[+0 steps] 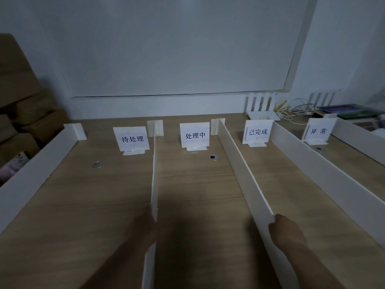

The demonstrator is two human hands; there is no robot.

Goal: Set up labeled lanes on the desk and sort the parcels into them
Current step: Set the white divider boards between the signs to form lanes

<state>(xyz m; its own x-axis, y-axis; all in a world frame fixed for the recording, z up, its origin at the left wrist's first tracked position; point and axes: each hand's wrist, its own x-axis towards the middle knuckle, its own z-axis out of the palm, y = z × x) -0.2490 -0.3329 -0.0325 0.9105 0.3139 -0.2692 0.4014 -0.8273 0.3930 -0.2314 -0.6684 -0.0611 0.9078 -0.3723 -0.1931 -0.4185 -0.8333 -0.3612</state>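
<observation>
Head view: lane setup looks nearly done on the desk (93,205). All placed off the 处理中 sign (195,134):
- far left, off the desk: boxes (25,113), probably the parcels
- well left: divider 1 (37,170)
- left: 待处理 sign (131,139)
- just left: divider 2 (154,174), with the left hand (145,226) against its left face; too dark to tell the grip
- just right: divider 3 (241,167), with the right hand (287,232) pinching its top edge
- further right: 已完成 sign (258,132), divider 4 (312,170), 异常 sign (318,131), divider 5 (358,138)

Four lanes are labeled and the hands seem to be squaring the dividers. No parcel is in any lane, so all the sorting is left.
</observation>
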